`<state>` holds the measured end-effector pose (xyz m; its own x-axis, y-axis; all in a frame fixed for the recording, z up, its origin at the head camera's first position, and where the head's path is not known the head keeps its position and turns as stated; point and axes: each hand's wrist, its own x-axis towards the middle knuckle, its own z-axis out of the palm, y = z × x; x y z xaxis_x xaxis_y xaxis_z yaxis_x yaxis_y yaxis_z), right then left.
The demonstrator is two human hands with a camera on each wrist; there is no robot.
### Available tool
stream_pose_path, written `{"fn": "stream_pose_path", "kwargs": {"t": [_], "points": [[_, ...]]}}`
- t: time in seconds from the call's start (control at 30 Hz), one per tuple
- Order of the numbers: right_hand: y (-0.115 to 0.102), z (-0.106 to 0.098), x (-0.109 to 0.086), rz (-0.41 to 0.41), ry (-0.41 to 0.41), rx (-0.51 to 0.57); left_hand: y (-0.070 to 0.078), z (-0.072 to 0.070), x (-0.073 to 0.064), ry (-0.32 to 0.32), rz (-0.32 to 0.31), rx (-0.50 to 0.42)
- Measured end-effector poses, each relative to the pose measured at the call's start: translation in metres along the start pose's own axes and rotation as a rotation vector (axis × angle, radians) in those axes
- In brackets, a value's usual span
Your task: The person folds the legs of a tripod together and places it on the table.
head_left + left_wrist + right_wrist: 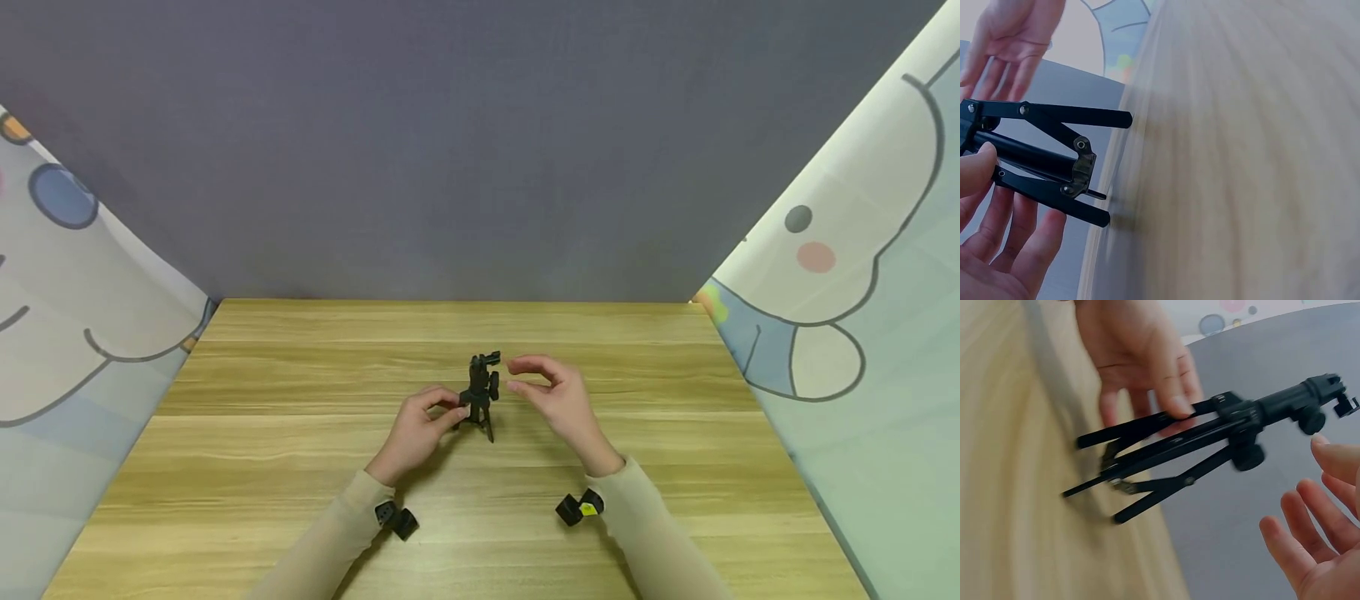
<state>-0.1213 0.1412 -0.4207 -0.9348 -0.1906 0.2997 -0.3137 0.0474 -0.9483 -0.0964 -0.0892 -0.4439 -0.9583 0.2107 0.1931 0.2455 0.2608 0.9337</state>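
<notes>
A small black tripod (478, 385) stands over the middle of the wooden table, with its legs partly spread downward. My left hand (420, 427) grips it low down from the left, thumb and fingers pinching around one leg (1085, 117) section and the lower column (1035, 154). Two round knobs stick out from its side, a lower knob (1249, 456) and an upper knob (1311, 420), below a small bracket (1346, 407) at the top. To the right, my right hand (558, 398) holds nothing; its thumb and fingers are parted, close to the upper knob.
A light wood-grain table (300, 500) lies beneath both hands. Behind it rises a dark grey panel (465, 167), and cartoon-print curtains (847, 275) hang at both sides. Black wrist cameras (397, 520) sit on both sleeves.
</notes>
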Motion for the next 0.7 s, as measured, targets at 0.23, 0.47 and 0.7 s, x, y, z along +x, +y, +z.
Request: {"fn": "stream_pose_path", "kwargs": {"t": [0.23,0.47,0.7], "points": [[0.017,0.002,-0.017,0.054,0.01,-0.091,0.0,-0.001,0.0,-0.009,-0.005,-0.004],[0.023,0.015,-0.03,0.109,-0.029,-0.173,0.001,-0.001,0.0,-0.005,0.0,-0.011],[0.043,0.026,-0.036,0.028,-0.092,-0.245,0.002,-0.002,-0.001,-0.007,0.007,-0.01]]}}
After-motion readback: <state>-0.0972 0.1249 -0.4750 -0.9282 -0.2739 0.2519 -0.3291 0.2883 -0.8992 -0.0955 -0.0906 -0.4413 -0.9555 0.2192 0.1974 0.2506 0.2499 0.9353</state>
